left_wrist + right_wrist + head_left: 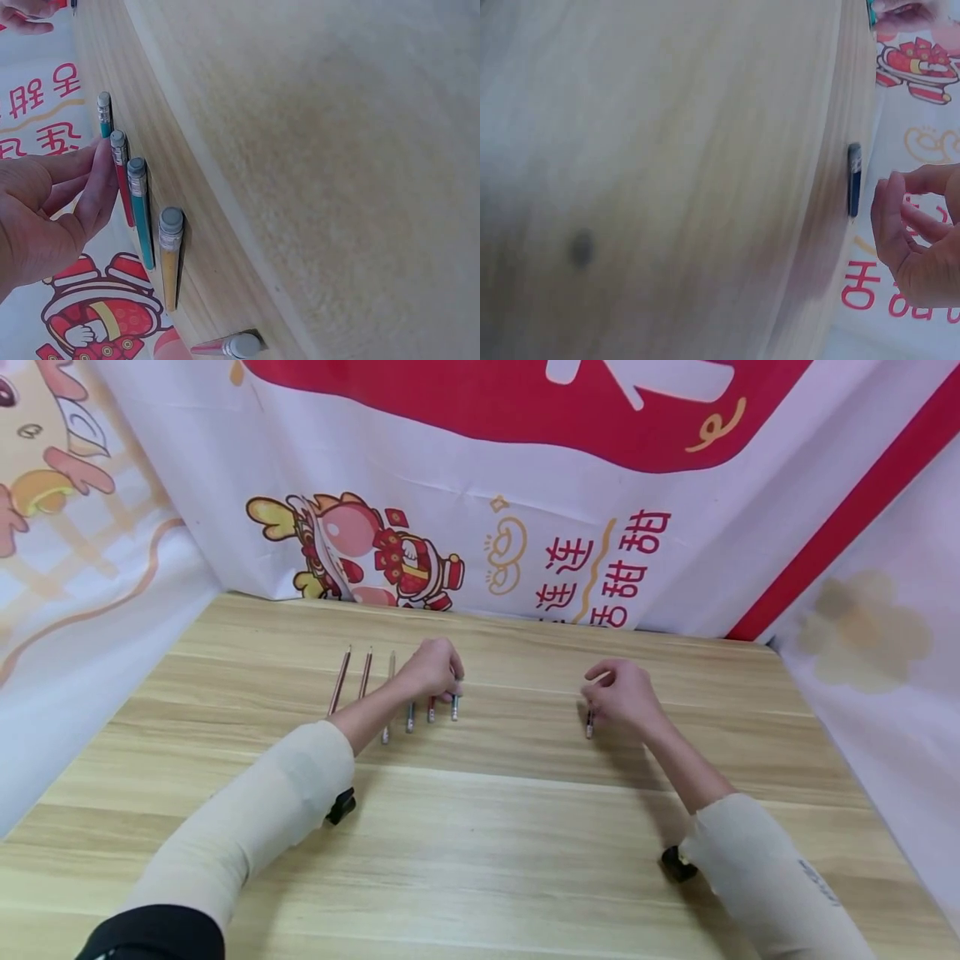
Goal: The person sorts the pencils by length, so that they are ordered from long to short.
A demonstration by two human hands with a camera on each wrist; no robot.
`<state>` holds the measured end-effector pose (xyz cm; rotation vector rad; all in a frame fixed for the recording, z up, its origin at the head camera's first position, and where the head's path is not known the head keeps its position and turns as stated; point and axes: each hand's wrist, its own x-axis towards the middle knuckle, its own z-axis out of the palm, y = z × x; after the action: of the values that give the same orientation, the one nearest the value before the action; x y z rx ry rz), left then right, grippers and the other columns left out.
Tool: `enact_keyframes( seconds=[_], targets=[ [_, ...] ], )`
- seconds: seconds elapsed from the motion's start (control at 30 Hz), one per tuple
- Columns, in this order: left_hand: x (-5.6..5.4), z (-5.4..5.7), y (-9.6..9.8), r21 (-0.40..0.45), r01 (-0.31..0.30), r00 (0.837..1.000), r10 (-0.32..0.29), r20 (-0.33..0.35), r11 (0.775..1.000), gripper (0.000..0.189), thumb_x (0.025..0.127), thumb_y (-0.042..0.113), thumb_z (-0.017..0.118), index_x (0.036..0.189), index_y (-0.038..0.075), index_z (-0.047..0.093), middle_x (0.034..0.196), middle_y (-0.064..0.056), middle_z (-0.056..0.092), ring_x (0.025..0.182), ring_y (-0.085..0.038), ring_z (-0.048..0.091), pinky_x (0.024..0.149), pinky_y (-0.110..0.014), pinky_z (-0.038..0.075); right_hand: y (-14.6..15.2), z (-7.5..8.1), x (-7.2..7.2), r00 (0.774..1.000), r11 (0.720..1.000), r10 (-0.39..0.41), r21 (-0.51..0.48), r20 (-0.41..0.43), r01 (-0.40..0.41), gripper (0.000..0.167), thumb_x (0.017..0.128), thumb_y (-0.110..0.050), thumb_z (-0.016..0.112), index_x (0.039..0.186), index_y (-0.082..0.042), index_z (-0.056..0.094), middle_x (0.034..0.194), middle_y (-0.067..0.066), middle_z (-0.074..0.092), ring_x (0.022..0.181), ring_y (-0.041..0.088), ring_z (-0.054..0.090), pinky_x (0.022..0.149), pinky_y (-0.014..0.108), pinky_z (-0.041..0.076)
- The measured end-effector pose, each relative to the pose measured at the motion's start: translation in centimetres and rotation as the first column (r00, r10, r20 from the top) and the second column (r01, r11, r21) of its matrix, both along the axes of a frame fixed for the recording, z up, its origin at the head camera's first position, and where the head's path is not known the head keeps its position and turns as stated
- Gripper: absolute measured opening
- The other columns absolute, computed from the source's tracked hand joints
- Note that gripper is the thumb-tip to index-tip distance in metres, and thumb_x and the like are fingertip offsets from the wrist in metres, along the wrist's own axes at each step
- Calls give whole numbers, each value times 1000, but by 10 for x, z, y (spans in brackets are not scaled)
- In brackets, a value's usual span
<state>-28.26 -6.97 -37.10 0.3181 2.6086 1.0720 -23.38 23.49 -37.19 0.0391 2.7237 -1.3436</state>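
My left hand (433, 670) is at the right end of a row of several pencils, its fingertips pinching a teal pencil (104, 126) below its eraser end. Beside it lie a red pencil (122, 176), another teal pencil (140, 210) and a yellow pencil (169, 262), erasers toward me. Farther left are two reddish-brown pencils (341, 680), partly behind my left forearm. Over on the right, my right hand (622, 695) hovers by a dark pencil (854, 184) lying on the table. Its fingers are loosely bent, and the right wrist view shows a gap between fingertips and pencil.
The wooden table (480, 860) meets a printed cloth (420, 468) hanging along its back edge. White cloth (892, 710) also hangs at the right side. A dark wrist camera (678, 864) sits under the right sleeve, another (342, 807) under the left.
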Motion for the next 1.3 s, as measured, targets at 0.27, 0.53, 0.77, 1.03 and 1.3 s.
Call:
enact_keyframes(
  seconds=[0.27, 0.53, 0.77, 1.03, 1.3],
  targets=[
    [0, -1, -1, 30, 2, 1000, -2, 14, 1000, 21, 86, -12, 77, 106, -10, 73, 92, -20, 69, 60, -15, 68, 62, -27, 66, 7, -6, -2, 999, 999, 0, 33, 53, -2, 24, 92, -4, 72, 111, 9, 65, 87, 15, 69, 63, 12, 66, 55, 30, 65],
    [0, -3, -2, 83, 1, 999, -5, 40, 997, 17, 87, -14, 74, 104, -10, 71, 97, -20, 66, 64, -17, 70, 61, -26, 66, 6, -9, -5, 997, 997, 7, 77, 81, -14, 22, 88, -4, 78, 101, 5, 62, 78, 11, 68, 60, 12, 64, 53, 30, 64],
    [-2, -4, -2, 76, 2, 999, -4, 34, 997, 17, 86, -14, 75, 103, -10, 71, 95, -20, 66, 62, -17, 69, 60, -26, 65, 5, -10, -8, 997, 996, 5, 86, 83, -12, 22, 86, 1, 73, 104, 7, 61, 74, 10, 66, 58, 13, 63, 54, 31, 66],
    [-1, -2, -1, 58, 3, 999, -5, 36, 998, 17, 86, -12, 76, 102, -9, 70, 89, -18, 65, 60, -15, 67, 60, -26, 65, 6, -10, -10, 999, 985, 8, 174, 53, -17, 22, 86, -4, 73, 103, 5, 63, 78, 13, 71, 51, 12, 63, 49, 28, 63],
    [-1, -1, -2, 52, 5, 999, -7, 39, 999, 17, 87, -12, 76, 102, -9, 70, 88, -16, 64, 60, -16, 66, 60, -26, 65, 4, -6, -10, 997, 989, 2, 148, 75, -13, 20, 88, -8, 73, 101, 5, 66, 82, 10, 72, 60, 9, 63, 52, 24, 61]
  ],
)
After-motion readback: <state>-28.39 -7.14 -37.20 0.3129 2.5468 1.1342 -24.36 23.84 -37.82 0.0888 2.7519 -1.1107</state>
